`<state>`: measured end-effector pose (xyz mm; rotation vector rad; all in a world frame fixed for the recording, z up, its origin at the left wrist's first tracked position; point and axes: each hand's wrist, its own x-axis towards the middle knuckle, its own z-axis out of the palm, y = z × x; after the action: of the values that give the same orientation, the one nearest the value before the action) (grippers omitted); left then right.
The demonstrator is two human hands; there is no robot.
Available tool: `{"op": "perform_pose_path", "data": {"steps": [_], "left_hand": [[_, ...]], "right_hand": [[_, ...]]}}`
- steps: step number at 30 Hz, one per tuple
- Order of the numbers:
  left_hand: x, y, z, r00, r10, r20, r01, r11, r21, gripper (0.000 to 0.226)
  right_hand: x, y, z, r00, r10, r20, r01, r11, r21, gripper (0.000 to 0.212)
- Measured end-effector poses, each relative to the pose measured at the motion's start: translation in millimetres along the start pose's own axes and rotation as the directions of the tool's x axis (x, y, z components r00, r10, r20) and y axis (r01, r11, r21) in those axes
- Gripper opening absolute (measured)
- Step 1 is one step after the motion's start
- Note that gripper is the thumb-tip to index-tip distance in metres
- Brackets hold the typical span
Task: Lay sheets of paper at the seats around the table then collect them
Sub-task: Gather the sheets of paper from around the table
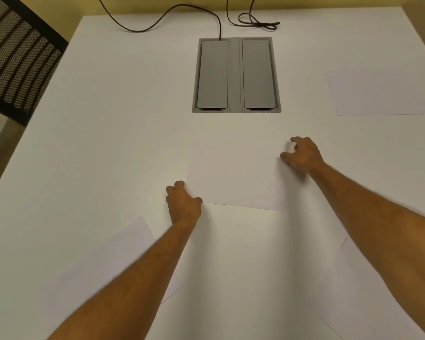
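Observation:
A white sheet of paper (236,173) lies in the middle of the white table (123,114). My left hand (183,203) pinches its near left corner. My right hand (302,154) grips its far right corner, fingers curled on the edge. A second sheet (378,93) lies flat near the table's right edge. A third sheet (103,261) lies at an angle at the near left, partly under my left forearm. Another sheet (368,298) lies at the near right, partly hidden by my right forearm.
A grey cable box with two lids (236,74) is set into the table ahead of the middle sheet. Black cables (172,13) trail along the far edge. A black mesh chair (17,55) stands at the far left corner.

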<state>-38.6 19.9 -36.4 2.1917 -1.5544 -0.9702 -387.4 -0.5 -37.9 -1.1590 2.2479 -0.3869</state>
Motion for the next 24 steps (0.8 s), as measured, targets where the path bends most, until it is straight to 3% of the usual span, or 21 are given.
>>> {"op": "perform_pose_path", "data": {"steps": [4, 10, 14, 19, 24], "left_hand": [[5, 2, 8, 1.0, 0.0, 0.009, 0.0, 1.0, -0.01, 0.062], [9, 5, 9, 0.998, -0.064, 0.022, 0.064, 0.997, -0.032, 0.058], [8, 8, 6, 0.992, -0.123, 0.031, 0.124, 0.991, -0.043, 0.046], [-6, -2, -11, 0.988, -0.152, 0.024, 0.153, 0.971, -0.184, 0.021], [-34, -8, -51, 0.988, -0.156, -0.005, 0.147, 0.943, -0.299, 0.018]], "right_hand": [[10, 1, 7, 0.999, -0.036, -0.012, 0.034, 0.991, -0.126, 0.063], [17, -10, 14, 0.999, 0.003, -0.051, -0.006, 0.999, -0.049, 0.038], [12, -16, 16, 1.0, 0.017, 0.0, -0.017, 0.999, -0.048, 0.04], [-18, -20, 6, 0.999, 0.025, -0.021, -0.021, 0.982, 0.185, 0.019], [-76, -38, -29, 0.994, 0.05, -0.096, -0.008, 0.921, 0.39, 0.012]]}}
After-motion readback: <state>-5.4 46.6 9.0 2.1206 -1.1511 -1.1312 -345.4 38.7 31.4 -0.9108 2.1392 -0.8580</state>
